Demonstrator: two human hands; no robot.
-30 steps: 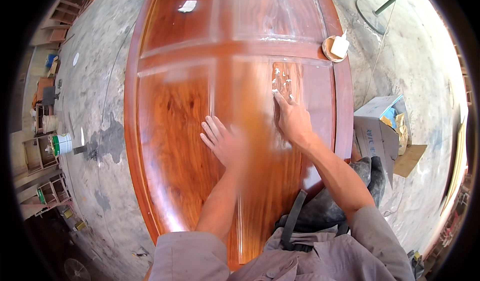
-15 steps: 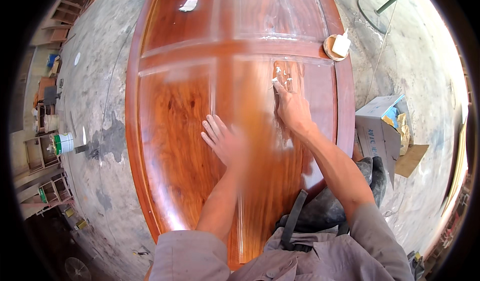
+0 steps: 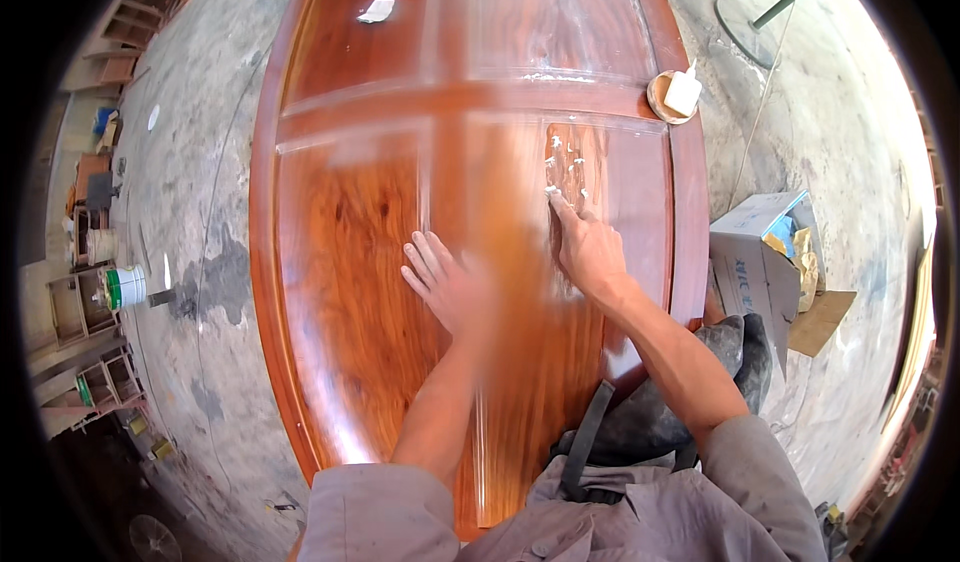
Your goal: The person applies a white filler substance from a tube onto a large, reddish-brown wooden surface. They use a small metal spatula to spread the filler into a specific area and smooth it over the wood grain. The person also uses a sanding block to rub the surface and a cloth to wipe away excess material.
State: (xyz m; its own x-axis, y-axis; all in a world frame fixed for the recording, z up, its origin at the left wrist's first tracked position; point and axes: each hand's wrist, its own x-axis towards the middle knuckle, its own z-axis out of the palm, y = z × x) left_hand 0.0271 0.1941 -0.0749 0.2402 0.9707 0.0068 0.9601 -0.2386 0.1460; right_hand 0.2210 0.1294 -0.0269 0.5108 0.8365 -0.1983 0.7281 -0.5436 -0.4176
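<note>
A large glossy red-brown wooden panel (image 3: 350,252), like a door with raised mouldings, lies flat in front of me. My left hand (image 3: 440,280) rests on it with fingers stretched out, left of the middle; part of the hand is blurred. On the right section, my right hand (image 3: 588,247) has its index finger extended and the other fingers curled under. Its fingertip touches a small white dab (image 3: 552,192) on a narrow darker, rough strip (image 3: 566,170). Several more white dabs sit along that strip. Whatever the curled fingers may hold is hidden.
At the panel's right edge, a white squeeze bottle (image 3: 682,92) lies across a small round bowl (image 3: 660,92). A white scrap (image 3: 377,11) lies far left on the panel. An open cardboard box (image 3: 750,262) stands right on the concrete floor; a white-and-green bucket (image 3: 126,288) stands left.
My right hand has moved slightly toward me along the strip, and another white dab shows near its fingertip. My left hand stays nearly in place.
</note>
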